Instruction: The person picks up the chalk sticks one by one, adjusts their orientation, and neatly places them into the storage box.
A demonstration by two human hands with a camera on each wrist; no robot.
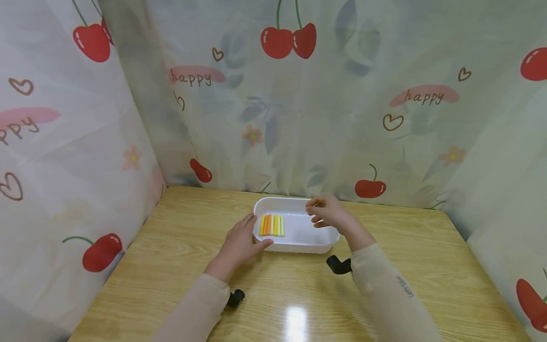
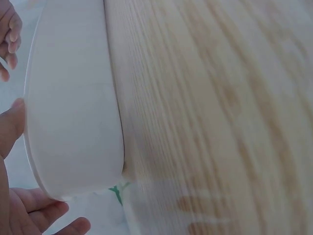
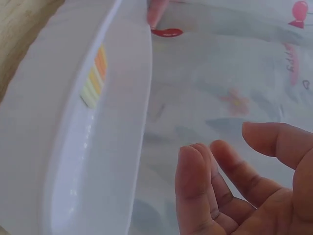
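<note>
A white plastic tray (image 1: 299, 248) stands on the table, with several yellow, orange and whitish sticks (image 1: 271, 225) that look like chalk. They lie side by side in a row at the tray's left end; the right wrist view shows part of the row (image 3: 94, 78). My left hand (image 1: 241, 241) holds the tray's left end, thumb at the front rim and fingers along the side. In the left wrist view, the thumb (image 2: 11, 128) touches the rim. Over the tray's right end hovers my right hand (image 1: 331, 214), its fingers loosely bent and nothing between them.
The wood-grain table (image 1: 282, 285) carries the tray near its back edge. A curtain (image 1: 299, 118) printed with cherries hangs behind and at both sides. Black camera mounts stick out at the left wrist (image 1: 236, 298) and right wrist (image 1: 339, 265).
</note>
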